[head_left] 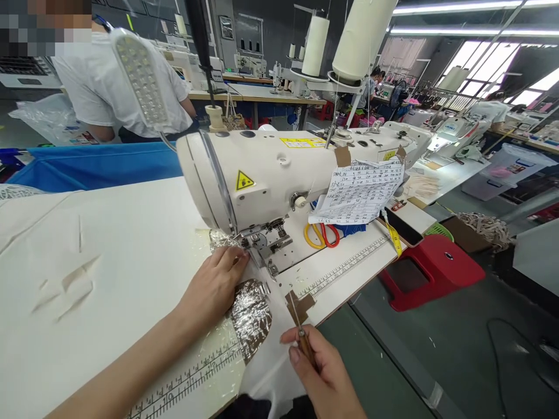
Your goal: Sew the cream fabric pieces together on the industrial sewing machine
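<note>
Head view. The sewing machine (266, 169) stands across the white worktable (144, 233), with its needle end toward the left hand (218, 276). The left hand lies palm down, fingers together and slightly bent, with the fingertips just beside the presser-foot area. Whether these fingers pinch material or only press on it cannot be told. The right hand (323, 366) is closed around the wooden handle of a slim tool (307, 348) — thumb on one side, fingers on the other. The tool's thin metal shaft points away from the person, toward the machine bed, and crosses in front of a brown tape patch (301, 306).

White cloth (274, 349) extends from near the presser-foot area, between the two hands, and down over the front table edge. To its left, a shiny taped brown patch (251, 320) lies on the table, partly covered by the left hand. A printed ruler scale (187, 381) runs along the table at lower left.

To the right of the needle area, scissors (331, 235) with one orange and one red handle loop lie on the table. A handwritten sheet (364, 189) hangs from the machine above them — a yellow tape measure (393, 235) is beside it. A red stool (437, 270) stands beyond the table edge.
</note>
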### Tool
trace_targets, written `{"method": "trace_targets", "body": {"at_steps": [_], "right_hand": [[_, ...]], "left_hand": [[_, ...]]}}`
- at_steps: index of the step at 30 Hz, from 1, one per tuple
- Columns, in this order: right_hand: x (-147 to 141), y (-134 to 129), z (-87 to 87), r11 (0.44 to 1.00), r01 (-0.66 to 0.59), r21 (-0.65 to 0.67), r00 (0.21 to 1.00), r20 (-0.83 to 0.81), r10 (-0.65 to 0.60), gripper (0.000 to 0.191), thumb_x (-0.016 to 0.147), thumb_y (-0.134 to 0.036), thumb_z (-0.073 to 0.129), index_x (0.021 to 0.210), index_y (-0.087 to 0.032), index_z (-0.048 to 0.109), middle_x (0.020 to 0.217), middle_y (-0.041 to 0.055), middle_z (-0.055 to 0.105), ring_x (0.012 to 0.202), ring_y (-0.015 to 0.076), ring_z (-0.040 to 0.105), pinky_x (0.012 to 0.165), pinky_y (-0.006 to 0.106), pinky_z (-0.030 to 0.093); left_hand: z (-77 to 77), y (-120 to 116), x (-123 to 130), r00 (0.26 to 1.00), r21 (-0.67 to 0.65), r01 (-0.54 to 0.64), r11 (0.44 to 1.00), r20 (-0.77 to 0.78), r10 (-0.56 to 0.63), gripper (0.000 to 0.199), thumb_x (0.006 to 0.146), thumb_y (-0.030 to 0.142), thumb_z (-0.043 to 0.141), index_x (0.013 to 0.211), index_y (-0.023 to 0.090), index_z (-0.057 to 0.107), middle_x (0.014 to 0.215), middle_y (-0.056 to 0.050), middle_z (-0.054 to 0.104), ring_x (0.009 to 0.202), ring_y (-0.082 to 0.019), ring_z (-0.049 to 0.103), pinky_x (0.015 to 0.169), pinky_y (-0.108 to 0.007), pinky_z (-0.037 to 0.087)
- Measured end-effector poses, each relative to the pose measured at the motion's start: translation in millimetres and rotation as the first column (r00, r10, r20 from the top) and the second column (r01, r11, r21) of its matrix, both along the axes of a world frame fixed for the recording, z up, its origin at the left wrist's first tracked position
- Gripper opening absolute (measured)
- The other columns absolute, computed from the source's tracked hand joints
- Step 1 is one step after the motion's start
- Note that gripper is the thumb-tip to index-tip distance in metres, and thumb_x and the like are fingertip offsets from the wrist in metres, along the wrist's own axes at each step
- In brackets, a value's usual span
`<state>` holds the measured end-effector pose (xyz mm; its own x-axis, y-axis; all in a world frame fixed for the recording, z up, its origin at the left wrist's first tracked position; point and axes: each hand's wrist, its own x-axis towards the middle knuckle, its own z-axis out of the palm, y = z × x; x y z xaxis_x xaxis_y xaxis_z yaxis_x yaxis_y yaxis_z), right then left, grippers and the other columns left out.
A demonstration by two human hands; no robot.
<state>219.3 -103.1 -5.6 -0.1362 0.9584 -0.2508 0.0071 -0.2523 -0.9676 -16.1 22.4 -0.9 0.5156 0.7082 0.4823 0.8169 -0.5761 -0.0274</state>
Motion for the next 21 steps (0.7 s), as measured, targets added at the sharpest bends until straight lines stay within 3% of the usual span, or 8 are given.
{"method": "trace_targets", "body": {"at_steps": [4,7,11,15,21], "right_hand": [[-0.6,10.4,6.1,0.996,-0.071,0.049,0.996,0.055,0.068,0.045,0.097,-0.066,0.054,0.104,-0.023,0.065,0.068,-0.0061,0.033,0.059,0.0137,0.03,0.055,0.026,0.026],[1.0,18.7,6.6,0.984,-0.137,0.11,0.986,0.107,0.125,0.037,0.1,-0.055,0.051,0.108,-0.021,0.064,0.068,-0.0066,0.032,0.058,0.0133,0.03,0.054,0.025,0.027],[0.0,30.4,9.7,0.96,-0.159,0.23,0.961,0.258,0.098,0.03,0.101,-0.041,0.047,0.11,-0.019,0.065,0.072,-0.0039,0.041,0.061,0.0145,0.038,0.056,0.025,0.032],[-3.8,43.9,18.5,0.926,-0.212,0.313,0.926,0.368,0.088,0.029,0.1,-0.033,0.044,0.111,-0.018,0.066,0.07,-0.0037,0.045,0.058,0.0151,0.041,0.056,0.026,0.036],[-10.2,61.3,25.5,0.876,-0.249,0.413,0.903,0.426,0.056,0.027,0.099,-0.026,0.042,0.106,-0.018,0.066,0.07,-0.0019,0.055,0.061,0.0167,0.049,0.061,0.027,0.041]], "left_hand": [[0.2,2.7,-7.1,0.985,-0.023,0.118,0.993,0.129,-0.114,0.046,0.084,-0.004,0.039,0.117,0.014,0.067,0.109,-0.013,0.066,0.1,-0.025,0.06,0.086,-0.039,0.058],[0.2,2.7,-8.7,0.979,-0.023,0.157,0.987,0.139,-0.152,0.044,0.087,-0.003,0.038,0.116,0.015,0.066,0.112,-0.011,0.068,0.103,-0.024,0.06,0.088,-0.039,0.057],[-2.4,1.5,-6.1,0.995,-0.002,0.057,0.998,0.086,-0.057,0.039,0.091,0.004,0.041,0.12,0.014,0.065,0.118,-0.014,0.066,0.107,-0.028,0.059,0.085,-0.042,0.056],[-1.3,0.8,-4.7,0.997,0.057,0.003,0.998,0.082,-0.008,0.036,0.094,0.007,0.04,0.118,0.011,0.066,0.105,-0.014,0.066,0.1,-0.028,0.059,0.078,-0.04,0.055],[5.6,-0.1,-5.3,0.968,-0.003,0.171,0.985,0.186,-0.167,0.033,0.094,0.006,0.041,0.112,0.016,0.066,0.103,-0.009,0.07,0.094,-0.021,0.061,0.081,-0.035,0.054]]}}
